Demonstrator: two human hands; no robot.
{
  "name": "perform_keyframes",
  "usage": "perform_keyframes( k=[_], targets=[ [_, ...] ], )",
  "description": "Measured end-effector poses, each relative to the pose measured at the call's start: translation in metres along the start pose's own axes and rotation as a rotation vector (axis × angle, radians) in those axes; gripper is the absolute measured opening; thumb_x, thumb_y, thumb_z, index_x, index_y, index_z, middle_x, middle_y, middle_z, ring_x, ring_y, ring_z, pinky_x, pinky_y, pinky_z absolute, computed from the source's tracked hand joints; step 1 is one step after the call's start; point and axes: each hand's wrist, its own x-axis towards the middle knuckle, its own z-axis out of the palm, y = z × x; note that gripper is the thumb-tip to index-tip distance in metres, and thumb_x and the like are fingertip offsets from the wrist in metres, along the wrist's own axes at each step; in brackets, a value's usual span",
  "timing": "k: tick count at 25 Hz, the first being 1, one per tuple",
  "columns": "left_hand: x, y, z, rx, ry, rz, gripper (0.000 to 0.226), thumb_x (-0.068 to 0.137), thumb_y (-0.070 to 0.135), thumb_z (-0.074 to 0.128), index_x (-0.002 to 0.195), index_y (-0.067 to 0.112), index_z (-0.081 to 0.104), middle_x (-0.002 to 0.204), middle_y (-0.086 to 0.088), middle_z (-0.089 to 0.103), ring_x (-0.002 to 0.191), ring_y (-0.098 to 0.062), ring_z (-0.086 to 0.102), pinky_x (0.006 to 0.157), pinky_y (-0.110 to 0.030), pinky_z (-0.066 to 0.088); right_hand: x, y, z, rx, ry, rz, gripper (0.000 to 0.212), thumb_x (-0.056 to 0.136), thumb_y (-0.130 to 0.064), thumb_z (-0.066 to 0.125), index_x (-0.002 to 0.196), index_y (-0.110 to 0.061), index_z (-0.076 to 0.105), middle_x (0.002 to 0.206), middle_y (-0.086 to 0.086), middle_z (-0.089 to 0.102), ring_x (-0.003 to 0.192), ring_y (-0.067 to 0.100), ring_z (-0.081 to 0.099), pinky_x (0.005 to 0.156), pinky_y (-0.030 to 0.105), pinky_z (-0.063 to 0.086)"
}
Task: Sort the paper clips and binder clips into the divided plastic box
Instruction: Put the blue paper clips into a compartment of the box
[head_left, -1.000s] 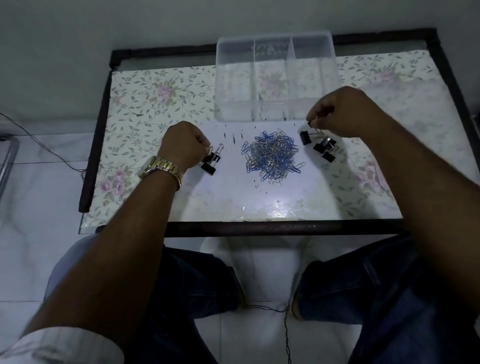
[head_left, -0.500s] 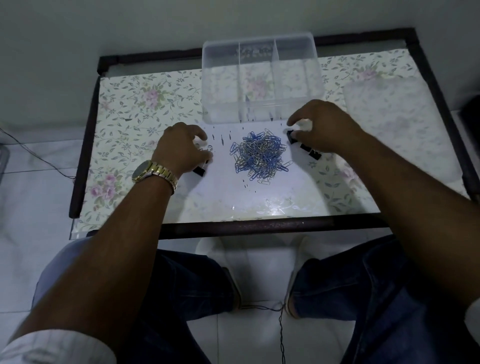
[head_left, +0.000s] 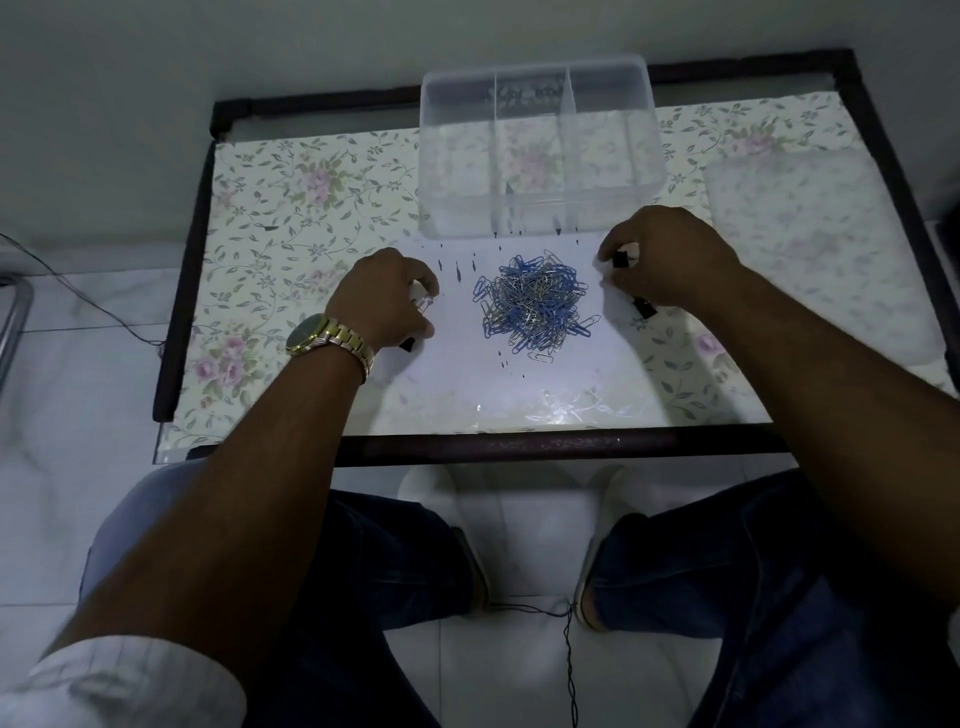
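A heap of blue and silver paper clips (head_left: 535, 306) lies in the middle of the table. Behind it stands the clear divided plastic box (head_left: 457, 156), with some clips in its far middle compartment. My left hand (head_left: 387, 301) is curled down over black binder clips left of the heap; a black corner (head_left: 408, 344) and a silver handle show under it. My right hand (head_left: 670, 257) covers binder clips right of the heap, its fingers pinching one black binder clip (head_left: 621, 259); another (head_left: 644, 306) pokes out beneath the palm.
The small table (head_left: 291, 208) has a floral cover and a dark frame. A clear plastic lid (head_left: 810, 244) lies at the right. A gold watch (head_left: 332, 340) is on my left wrist. My knees and a thin cable are below the table's near edge.
Both hands have lowered from lifted positions onto the binder clip groups beside the heap, now covering most of them. The heap and box have not moved.
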Motion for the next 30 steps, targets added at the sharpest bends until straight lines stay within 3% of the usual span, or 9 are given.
perform_keyframes(
  k=[2,6,8,10,13,17,21,23,30],
  targets=[
    [-0.003,0.011,0.000,0.000,0.072,0.049,0.060,0.064,0.037,0.092,0.120,0.027,0.071,0.119,-0.008,0.061,0.115,-0.032,0.057,0.090,-0.043,0.052,-0.004,-0.017,-0.002,0.003,0.000,-0.045,0.043,0.083,-0.033,0.083,0.124,-0.025,0.074,0.128,0.010,0.064,0.117,0.031,0.062,0.092,0.035,0.047],
    [-0.010,0.053,0.013,0.002,0.086,0.207,0.101,0.065,0.057,0.088,0.149,0.019,0.048,0.138,-0.010,0.052,0.127,-0.031,0.047,0.103,-0.045,0.047,-0.017,-0.055,0.008,-0.020,-0.293,-0.082,0.138,0.051,-0.075,0.089,0.163,-0.023,0.027,0.166,0.008,0.028,0.151,0.032,0.030,0.120,0.048,0.034],
    [-0.010,0.068,0.026,0.039,0.003,0.155,0.120,0.059,0.066,0.087,0.155,0.014,0.036,0.143,-0.014,0.046,0.129,-0.034,0.048,0.106,-0.045,0.047,-0.023,-0.062,0.020,-0.146,-0.353,-0.080,0.160,0.040,-0.080,0.089,0.165,-0.018,0.012,0.168,0.010,0.018,0.153,0.037,0.021,0.121,0.053,0.031],
    [-0.008,0.073,0.038,0.060,-0.049,0.098,0.124,0.055,0.068,0.089,0.150,0.010,0.036,0.139,-0.016,0.046,0.122,-0.036,0.053,0.100,-0.044,0.048,-0.026,-0.063,0.028,-0.186,-0.298,-0.085,0.154,0.039,-0.074,0.093,0.160,-0.009,0.022,0.158,0.016,0.031,0.145,0.041,0.031,0.117,0.050,0.037],
    [-0.005,0.077,0.044,0.012,-0.051,0.104,0.106,0.055,0.058,0.093,0.137,0.009,0.047,0.128,-0.015,0.047,0.108,-0.034,0.060,0.087,-0.037,0.050,-0.022,-0.064,0.034,-0.173,-0.229,-0.116,0.126,0.043,-0.062,0.096,0.144,-0.006,0.045,0.137,0.017,0.046,0.127,0.039,0.046,0.105,0.044,0.044],
    [-0.005,0.073,0.044,-0.015,-0.058,0.134,0.085,0.056,0.050,0.095,0.124,0.015,0.059,0.119,-0.011,0.048,0.097,-0.031,0.062,0.078,-0.030,0.045,-0.023,-0.067,0.035,-0.110,-0.203,-0.171,0.108,0.053,-0.050,0.097,0.142,-0.011,0.050,0.133,0.014,0.051,0.124,0.037,0.051,0.099,0.042,0.047],
    [-0.003,0.072,0.042,0.051,0.021,0.147,0.111,0.051,0.054,0.095,0.144,0.016,0.047,0.134,-0.013,0.045,0.118,-0.036,0.053,0.095,-0.044,0.053,-0.019,-0.064,0.029,-0.084,-0.213,-0.139,0.144,0.048,-0.059,0.098,0.162,-0.009,0.023,0.161,0.015,0.030,0.147,0.041,0.030,0.118,0.049,0.035],
    [-0.003,0.076,0.042,0.080,-0.010,0.152,0.117,0.051,0.055,0.094,0.148,0.015,0.041,0.141,-0.012,0.043,0.126,-0.037,0.046,0.097,-0.051,0.053,-0.016,-0.063,0.025,-0.132,-0.254,-0.151,0.150,0.045,-0.067,0.095,0.163,-0.011,0.021,0.166,0.013,0.024,0.151,0.038,0.024,0.123,0.049,0.030],
    [-0.004,0.074,0.043,0.111,-0.041,0.206,0.085,0.058,0.048,0.093,0.128,0.014,0.058,0.129,-0.010,0.053,0.120,-0.034,0.049,0.095,-0.045,0.051,-0.020,-0.073,0.025,-0.149,-0.256,-0.221,0.107,0.047,-0.059,0.096,0.137,-0.018,0.056,0.133,0.006,0.052,0.126,0.031,0.048,0.102,0.046,0.049]
  ],
)
